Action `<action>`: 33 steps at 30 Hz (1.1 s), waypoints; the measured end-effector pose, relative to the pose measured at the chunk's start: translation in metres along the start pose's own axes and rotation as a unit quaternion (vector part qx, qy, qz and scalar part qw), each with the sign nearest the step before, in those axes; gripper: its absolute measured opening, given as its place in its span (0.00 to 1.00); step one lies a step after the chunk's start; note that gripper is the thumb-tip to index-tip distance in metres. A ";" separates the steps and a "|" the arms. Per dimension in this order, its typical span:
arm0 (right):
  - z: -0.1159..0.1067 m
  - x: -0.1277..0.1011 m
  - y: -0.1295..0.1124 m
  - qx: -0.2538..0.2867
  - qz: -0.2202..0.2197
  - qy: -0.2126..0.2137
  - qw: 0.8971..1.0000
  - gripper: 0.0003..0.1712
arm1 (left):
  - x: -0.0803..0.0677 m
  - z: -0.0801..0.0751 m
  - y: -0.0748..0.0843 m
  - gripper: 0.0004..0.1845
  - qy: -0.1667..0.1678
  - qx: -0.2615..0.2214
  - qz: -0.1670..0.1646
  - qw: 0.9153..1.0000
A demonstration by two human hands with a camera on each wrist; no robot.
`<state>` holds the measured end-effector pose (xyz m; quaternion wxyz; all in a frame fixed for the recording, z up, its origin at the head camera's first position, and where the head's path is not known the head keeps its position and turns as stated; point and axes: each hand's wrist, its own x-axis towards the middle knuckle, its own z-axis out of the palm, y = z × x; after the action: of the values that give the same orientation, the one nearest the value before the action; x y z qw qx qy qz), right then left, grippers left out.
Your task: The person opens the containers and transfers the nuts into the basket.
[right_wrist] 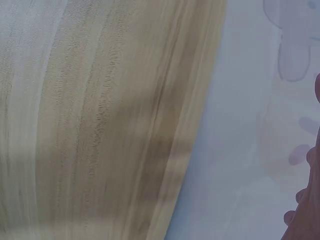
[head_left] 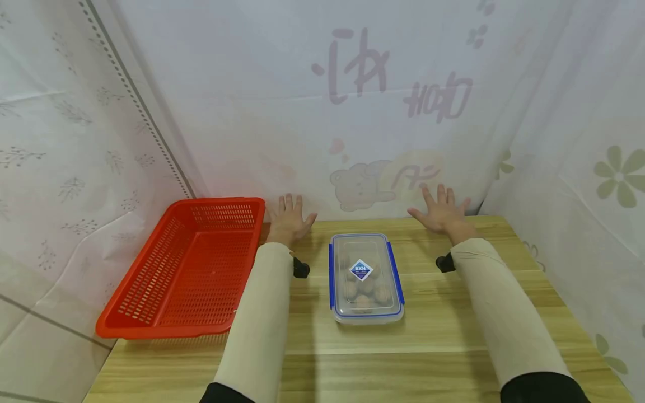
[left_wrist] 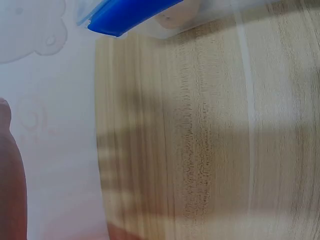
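My left hand (head_left: 289, 219) is spread with straight fingers near the table's back edge, just right of the red plastic basket (head_left: 201, 274). On the far side, my right hand (head_left: 442, 212) is likewise spread, thumb pointing inward, with nothing in it. Between the two forearms sits a clear lidded container (head_left: 366, 313) with blue side clips and a BXH label; several round brownish things, like eggs or walnuts, show through its lid. In the left wrist view a blue clip (left_wrist: 130, 15) of the container appears at the top. The basket's visible inside holds nothing.
The wooden table (head_left: 363, 369) ends at a pale printed curtain (head_left: 262, 112) behind the hands. More curtain hangs at the left and right sides. A dark wrist camera (head_left: 300, 268) sticks out from the left sleeve, another (head_left: 445, 263) from the right.
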<state>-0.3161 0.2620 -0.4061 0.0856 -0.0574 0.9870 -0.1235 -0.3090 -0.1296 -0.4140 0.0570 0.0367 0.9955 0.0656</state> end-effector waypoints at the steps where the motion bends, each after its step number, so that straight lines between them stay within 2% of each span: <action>1: 0.000 0.001 0.000 -0.001 -0.001 0.001 1.000 0.56 | 0.000 0.000 0.000 0.43 -0.001 0.003 0.000 1.000; 6: -0.001 0.001 -0.001 -0.009 -0.009 0.005 1.000 0.59 | 0.000 -0.002 -0.002 0.43 -0.008 0.017 0.008 1.000; 11: -0.001 -0.002 -0.001 -0.019 -0.025 0.005 1.000 0.57 | 0.000 -0.004 -0.006 0.43 -0.020 0.046 0.025 0.998; 15: -0.001 -0.008 -0.001 -0.017 -0.045 0.004 0.999 0.56 | -0.003 -0.009 -0.008 0.42 -0.011 0.058 0.043 0.997; 18: -0.001 -0.012 -0.003 -0.018 -0.057 0.005 0.998 0.55 | -0.008 -0.011 -0.008 0.42 0.001 0.066 0.056 0.996; 26: -0.005 -0.026 -0.012 -0.040 -0.091 0.004 0.995 0.52 | -0.023 -0.016 -0.010 0.43 0.004 0.084 0.077 0.993; 33: -0.001 -0.039 -0.016 -0.026 -0.141 0.032 0.989 0.48 | -0.041 -0.020 -0.008 0.42 -0.002 0.087 0.100 0.991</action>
<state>-0.2769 0.2524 -0.3947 0.0339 -0.1941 0.9741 -0.1107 -0.2716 -0.1429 -0.3914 0.0482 0.1414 0.9886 -0.0159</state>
